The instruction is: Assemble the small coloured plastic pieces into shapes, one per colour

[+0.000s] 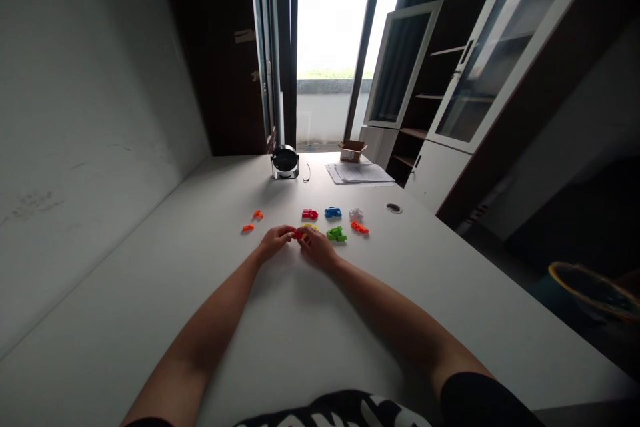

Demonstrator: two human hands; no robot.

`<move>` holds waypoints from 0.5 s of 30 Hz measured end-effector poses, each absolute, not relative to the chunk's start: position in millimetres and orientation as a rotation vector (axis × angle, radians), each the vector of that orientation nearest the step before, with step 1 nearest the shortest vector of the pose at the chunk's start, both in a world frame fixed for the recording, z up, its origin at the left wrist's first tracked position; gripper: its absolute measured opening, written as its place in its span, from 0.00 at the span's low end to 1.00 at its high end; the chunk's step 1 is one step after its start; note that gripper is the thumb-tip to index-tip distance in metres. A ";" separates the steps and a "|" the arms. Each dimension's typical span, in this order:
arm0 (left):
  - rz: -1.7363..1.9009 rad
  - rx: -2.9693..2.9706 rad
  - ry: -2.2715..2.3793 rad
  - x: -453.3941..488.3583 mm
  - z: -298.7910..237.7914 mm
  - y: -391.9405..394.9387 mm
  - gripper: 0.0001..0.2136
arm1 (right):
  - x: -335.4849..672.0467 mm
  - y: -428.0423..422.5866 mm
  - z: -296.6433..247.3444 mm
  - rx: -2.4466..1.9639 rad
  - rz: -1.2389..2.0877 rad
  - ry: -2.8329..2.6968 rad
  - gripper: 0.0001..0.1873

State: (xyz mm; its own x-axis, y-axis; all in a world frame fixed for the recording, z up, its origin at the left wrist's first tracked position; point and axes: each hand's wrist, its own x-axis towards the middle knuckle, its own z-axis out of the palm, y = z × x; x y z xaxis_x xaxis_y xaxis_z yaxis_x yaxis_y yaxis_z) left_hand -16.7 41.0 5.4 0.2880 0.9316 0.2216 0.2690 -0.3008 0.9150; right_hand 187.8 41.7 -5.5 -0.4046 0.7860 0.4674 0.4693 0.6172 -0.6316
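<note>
My left hand (275, 241) and my right hand (316, 247) come together over the white table, both closed on a small red plastic piece (297, 234). Fingers cover most of it, so its shape is unclear. Just behind my right hand lies a yellow plastic piece (313, 227), partly hidden. To the right sit a green toy piece (337, 234) and an orange-red one (359, 227). Farther back, a red toy piece (309, 214), a blue one (333, 212) and a white one (355, 213) form a row. Left of my hands are two small orange pieces (248, 228).
At the table's (300, 347) far end stand a round black device on a stand (285, 160), an open cardboard box (353, 151) and some papers (360, 174). A cable hole (394, 208) is at the right. A wall borders the left; glass-door cabinets (480, 60) stand right.
</note>
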 end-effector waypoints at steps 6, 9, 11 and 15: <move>1.054 1.761 1.108 -16.5 6.1 39.9 0.15 | 186.7 40.6 -5.4 -0.982 0.531 -2.057 0.14; 1.068 1.756 1.092 -15.9 6.6 39.3 0.16 | 186.5 40.8 -6.2 -1.010 0.551 -2.027 0.14; 1.075 1.741 1.083 -15.6 6.8 39.0 0.17 | 186.5 41.7 -6.9 -1.041 0.550 -2.019 0.14; 1.071 1.743 1.080 -15.9 5.8 39.9 0.17 | 186.7 44.0 -7.3 -1.061 0.478 -2.054 0.14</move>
